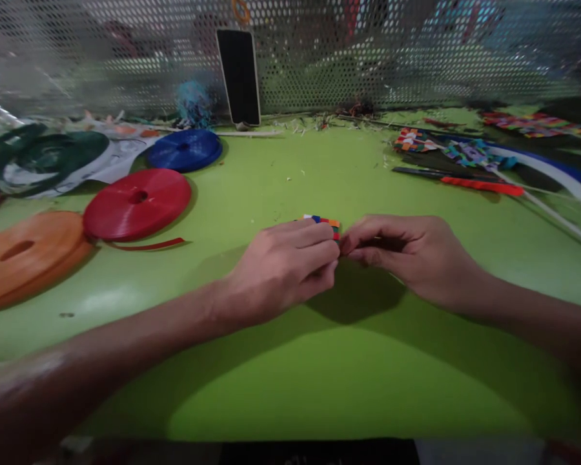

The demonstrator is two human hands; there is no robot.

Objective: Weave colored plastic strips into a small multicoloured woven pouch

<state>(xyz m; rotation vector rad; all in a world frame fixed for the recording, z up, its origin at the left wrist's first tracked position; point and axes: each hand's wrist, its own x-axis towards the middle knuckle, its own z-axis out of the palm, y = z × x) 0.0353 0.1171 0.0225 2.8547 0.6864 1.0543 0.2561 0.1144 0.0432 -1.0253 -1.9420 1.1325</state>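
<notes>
Both my hands meet at the middle of the green table (pixel 290 374). My left hand (pixel 285 268) is closed, its fingers pinched on a small woven piece of coloured strips (pixel 325 223), blue, white, orange and red, which shows just above my fingertips. My right hand (pixel 401 255) is closed too, fingertips pressed against the same piece from the right. Most of the piece is hidden by my fingers.
Rolls of flat strip lie at left: orange (pixel 24 255), red (pixel 138 203) with a loose end, blue (pixel 184 150), dark green (pixel 53 155). A phone (pixel 239 76) leans on the perforated metal screen behind. Woven coloured pieces (pixel 458 152) and long strips lie at right.
</notes>
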